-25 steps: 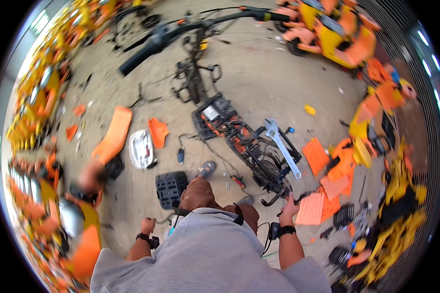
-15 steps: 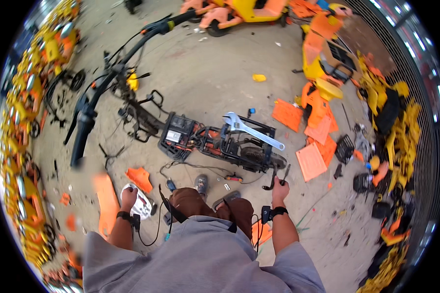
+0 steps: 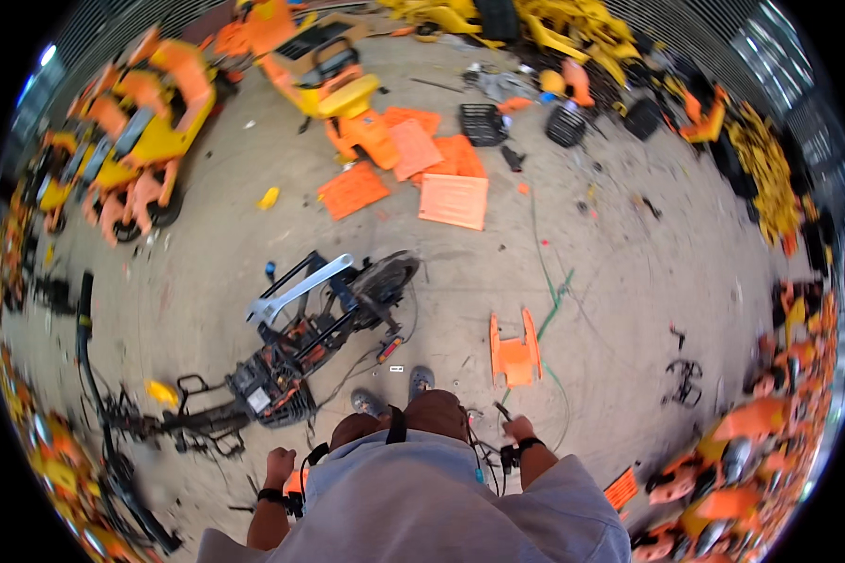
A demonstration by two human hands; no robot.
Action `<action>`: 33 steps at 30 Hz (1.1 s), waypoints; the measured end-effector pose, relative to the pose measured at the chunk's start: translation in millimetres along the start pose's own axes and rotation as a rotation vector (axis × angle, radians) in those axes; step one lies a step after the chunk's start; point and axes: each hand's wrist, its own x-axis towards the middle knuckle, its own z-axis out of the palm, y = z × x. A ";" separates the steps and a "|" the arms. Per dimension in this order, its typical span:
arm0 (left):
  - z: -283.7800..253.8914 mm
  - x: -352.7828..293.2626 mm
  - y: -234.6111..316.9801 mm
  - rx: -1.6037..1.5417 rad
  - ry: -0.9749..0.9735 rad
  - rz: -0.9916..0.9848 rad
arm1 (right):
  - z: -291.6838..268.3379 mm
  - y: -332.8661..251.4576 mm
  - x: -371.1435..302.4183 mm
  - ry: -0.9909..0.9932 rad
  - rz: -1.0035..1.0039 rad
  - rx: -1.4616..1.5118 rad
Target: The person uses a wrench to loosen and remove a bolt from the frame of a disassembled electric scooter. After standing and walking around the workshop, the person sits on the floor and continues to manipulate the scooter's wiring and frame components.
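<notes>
My left hand (image 3: 280,464) hangs at my left side, curled into a fist; nothing shows in it. Low at my right side, my right hand (image 3: 517,429) is closed round a dark, thin metal part (image 3: 502,410). One end of that part sticks out past the fingers; its exact kind is unclear. In front of me, to the left, a stripped scooter frame (image 3: 314,349) lies on the floor, handlebar (image 3: 108,413) to the left and rear wheel (image 3: 390,279) to the right. Across its rear rack rests a large silver adjustable wrench (image 3: 300,286).
Orange panels (image 3: 453,200) lie on the floor ahead. An orange U-shaped panel (image 3: 515,355) and a green cord (image 3: 556,302) are at front right. Orange-yellow scooters (image 3: 145,122) stand far left, more scooters (image 3: 737,469) at right. Yellow parts (image 3: 573,33) are piled at the back.
My view has turned to the right, so the scooter frame and wrench now sit farther left. My right hand has come down with the dark part, away from the rear wheel. The left stays closed.
</notes>
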 end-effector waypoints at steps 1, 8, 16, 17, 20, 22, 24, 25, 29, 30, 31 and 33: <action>2.5 12.7 11.4 0.018 -0.014 0.033 | 25.7 66.6 8.1 0.072 0.168 0.030; -37.3 86.2 72.3 0.190 0.008 0.266 | 81.0 141.0 -125.8 -0.151 -0.120 -0.434; -12.9 103.4 195.1 0.026 -0.344 0.449 | 135.9 56.9 -199.8 -0.140 0.521 0.771; -10.1 113.2 197.9 0.092 -0.353 0.483 | 142.7 47.9 -198.2 -0.164 0.496 0.763; -15.8 151.3 185.4 0.265 -0.341 0.545 | 128.2 12.0 -223.4 -0.224 0.446 0.765; -19.3 138.3 201.0 0.214 -0.407 0.447 | 136.9 9.3 -238.8 -0.186 0.455 0.766; -23.3 129.8 207.8 0.177 -0.431 0.368 | 144.0 6.2 -244.3 -0.153 0.448 0.725; -22.7 133.6 203.2 0.163 -0.429 0.343 | 145.1 8.7 -242.1 -0.134 0.442 0.686; -27.3 98.6 196.8 0.333 -0.407 0.480 | 158.9 32.3 -235.1 -0.118 0.441 0.491; -27.0 115.6 174.3 0.374 -0.381 0.622 | 140.9 26.3 -237.4 -0.106 0.427 0.446; -25.6 134.4 148.3 0.413 -0.346 0.764 | 118.8 21.0 -235.7 -0.077 0.414 0.406; -13.2 162.1 122.9 0.483 -0.264 1.020 | 111.4 33.4 -215.1 -0.002 0.436 0.361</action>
